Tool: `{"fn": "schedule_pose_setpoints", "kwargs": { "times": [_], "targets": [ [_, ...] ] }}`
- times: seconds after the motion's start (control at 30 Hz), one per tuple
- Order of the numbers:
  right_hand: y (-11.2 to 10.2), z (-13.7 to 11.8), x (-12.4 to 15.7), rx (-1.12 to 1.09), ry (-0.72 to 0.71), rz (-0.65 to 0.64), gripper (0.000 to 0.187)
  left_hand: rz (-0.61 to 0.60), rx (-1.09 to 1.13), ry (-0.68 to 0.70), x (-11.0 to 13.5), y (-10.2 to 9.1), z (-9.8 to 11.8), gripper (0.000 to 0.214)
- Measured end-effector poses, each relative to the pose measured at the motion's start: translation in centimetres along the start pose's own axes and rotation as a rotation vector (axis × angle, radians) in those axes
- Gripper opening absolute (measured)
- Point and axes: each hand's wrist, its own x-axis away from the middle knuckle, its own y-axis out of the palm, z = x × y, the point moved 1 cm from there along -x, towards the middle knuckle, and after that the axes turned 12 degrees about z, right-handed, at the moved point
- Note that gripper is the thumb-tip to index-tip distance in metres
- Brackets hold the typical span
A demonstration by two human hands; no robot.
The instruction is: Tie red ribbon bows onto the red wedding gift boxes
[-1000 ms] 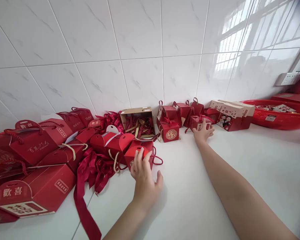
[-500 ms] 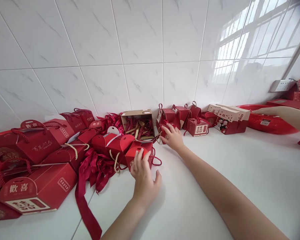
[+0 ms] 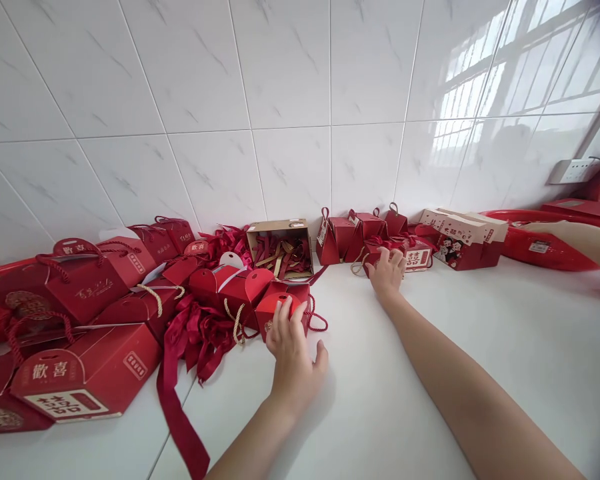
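Observation:
My left hand (image 3: 296, 353) lies with its fingers stretched against the front of a red gift box (image 3: 270, 308) with a red cord handle, its thumb held apart. My right hand (image 3: 389, 279) has its fingers bent over a small red gift box (image 3: 373, 255) that has a gold cord at its side; the hand partly hides it. Touching or very close on its right is another small box with a cream double-happiness label (image 3: 418, 259). Behind these, several small red boxes with ribbon loops (image 3: 344, 237) stand by the wall.
An open cardboard box (image 3: 280, 227) holds ribbons. Larger red gift boxes (image 3: 87, 367) and a heap of dark red ribbon (image 3: 200, 340) fill the left. To the right are red-and-cream boxes (image 3: 473, 240) and a red basin (image 3: 545, 257), with another person's forearm (image 3: 590, 239) over it.
My right hand has moved to the right, and the small red box under it has shifted along toward the labelled box. My left hand stays at the larger red box. The view has turned slightly.

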Motion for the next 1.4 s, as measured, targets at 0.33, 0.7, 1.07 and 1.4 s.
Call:
{"fn": "schedule_pose_setpoints", "kwargs": {
  "times": [0.33, 0.7, 1.07, 1.4],
  "targets": [
    [0.6, 1.7, -0.2, -0.145, 0.152, 0.000, 0.020, 0.028, 0.019, 0.037, 0.0, 0.0, 0.0, 0.057],
    [0.6, 6.5, -2.1, -0.223, 0.530, -0.001, 0.095, 0.223, -0.076, -0.078, -2.1, -1.9, -1.8, 0.069],
    [-0.6, 4.1, -1.7, -0.086, 0.425, -0.217, 0.129, 0.144, -0.158, -0.123, -1.8, -1.2, -2.5, 0.076],
    [-0.1, 4.2, -1.5, -0.165, 0.442, -0.206, 0.128, 0.044, 0.054, -0.133, -1.8, -0.7, -3.3, 0.065]
  ]
}}
